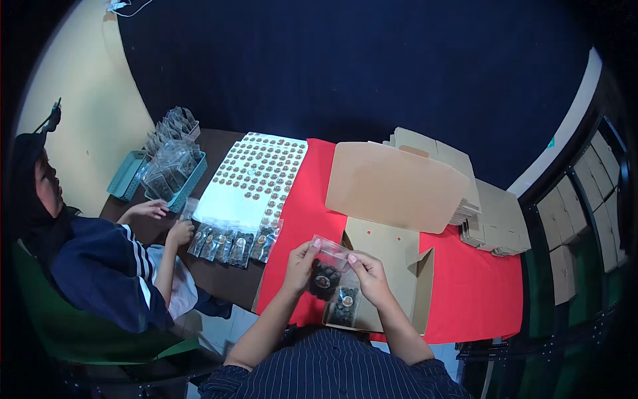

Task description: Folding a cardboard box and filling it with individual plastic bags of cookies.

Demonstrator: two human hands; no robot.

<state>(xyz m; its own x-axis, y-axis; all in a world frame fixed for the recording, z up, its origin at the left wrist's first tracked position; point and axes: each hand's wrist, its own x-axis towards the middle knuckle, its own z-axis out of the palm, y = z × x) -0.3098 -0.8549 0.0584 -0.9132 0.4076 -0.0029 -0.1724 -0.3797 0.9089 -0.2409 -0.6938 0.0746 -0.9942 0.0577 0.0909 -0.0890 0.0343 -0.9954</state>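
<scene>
Between my two hands hangs a clear zip pouch of dark round pieces (325, 280) with a round sticker on its front. My left hand (301, 264) pinches its top left corner, and my right hand (370, 277) grips the top right side. Below the pouch stands an opened cardboard box (384, 259), its lid (394, 184) folded back. A second filled pouch with a sticker (345, 306) lies inside, at the box's near left corner.
A co-worker (104, 269) sits at the left, holding a small pouch (189, 208). Stickered pouches (241, 249) overlap sticker sheets (249, 174). Teal baskets (187, 188) stand behind, one full of pouches. Flattened cardboard boxes (498, 214) are stacked right on red cloth (468, 299); shelves hold more boxes (563, 274).
</scene>
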